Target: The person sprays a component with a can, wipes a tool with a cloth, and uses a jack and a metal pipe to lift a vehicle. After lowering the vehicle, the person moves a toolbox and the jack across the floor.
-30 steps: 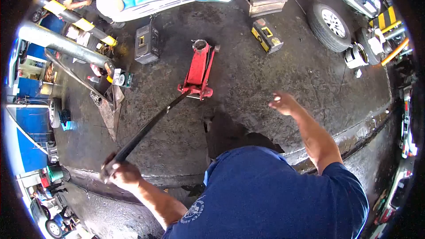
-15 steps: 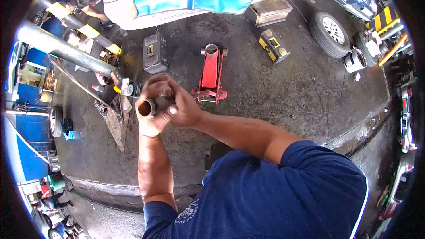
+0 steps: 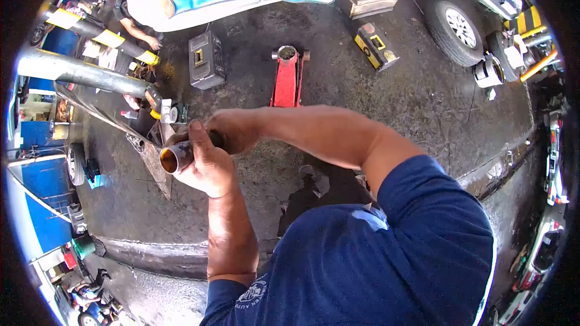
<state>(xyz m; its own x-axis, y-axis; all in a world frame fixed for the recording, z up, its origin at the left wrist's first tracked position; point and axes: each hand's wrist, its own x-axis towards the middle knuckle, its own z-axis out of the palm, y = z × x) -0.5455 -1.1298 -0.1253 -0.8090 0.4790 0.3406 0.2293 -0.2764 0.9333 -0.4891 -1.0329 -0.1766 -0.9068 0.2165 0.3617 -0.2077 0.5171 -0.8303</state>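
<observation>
Your right hand [image 3: 234,131], free a second ago, now wraps with your left hand [image 3: 209,168] around the dark, open-ended metal tube [image 3: 183,154], securing it two-handed this side of the red steel floor jack [image 3: 287,82]. Beyond, the grey-black plastic toolbox [image 3: 207,63] and yellow-and-black plastic toolbox [image 3: 374,48] sit closed, contents hidden.

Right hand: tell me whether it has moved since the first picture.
Yes, leftward in the view: far to the right of the grey toolbox then, the right hand is now only slightly right of it.
</observation>
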